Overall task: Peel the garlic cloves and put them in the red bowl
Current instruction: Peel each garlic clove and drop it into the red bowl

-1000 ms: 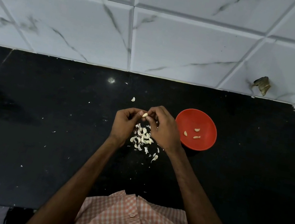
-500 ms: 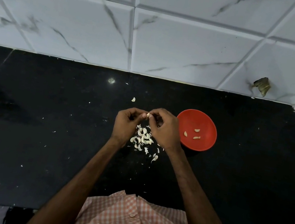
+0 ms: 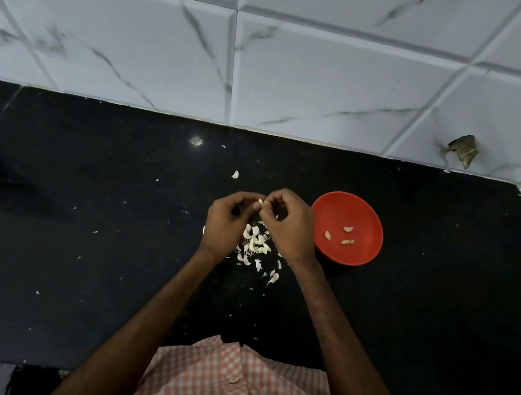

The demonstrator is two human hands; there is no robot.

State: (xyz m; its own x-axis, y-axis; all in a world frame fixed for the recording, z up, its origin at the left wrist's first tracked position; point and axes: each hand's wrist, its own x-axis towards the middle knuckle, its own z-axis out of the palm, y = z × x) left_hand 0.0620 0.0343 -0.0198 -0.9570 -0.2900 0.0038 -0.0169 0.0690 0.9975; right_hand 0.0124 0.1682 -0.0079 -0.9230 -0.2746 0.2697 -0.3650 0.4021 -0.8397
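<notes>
Fingertips of left hand point(image 3: 225, 222) and right hand point(image 3: 291, 229) pinch one garlic clove point(image 3: 260, 202) above the clove pile point(image 3: 256, 243) mid-tabletop point(image 3: 74, 216). Red bowl point(image 3: 367, 216), just right, holds three peeled cloves point(image 3: 347, 229).

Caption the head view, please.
Left hand and right hand pinch a garlic clove beside the red bowl holding three more.

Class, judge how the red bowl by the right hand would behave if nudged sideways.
The red bowl looks shallow and holds only three peeled cloves, so it is probably light. On the glossy black counter it would likely slide rather than tip, being wide and low.
</notes>
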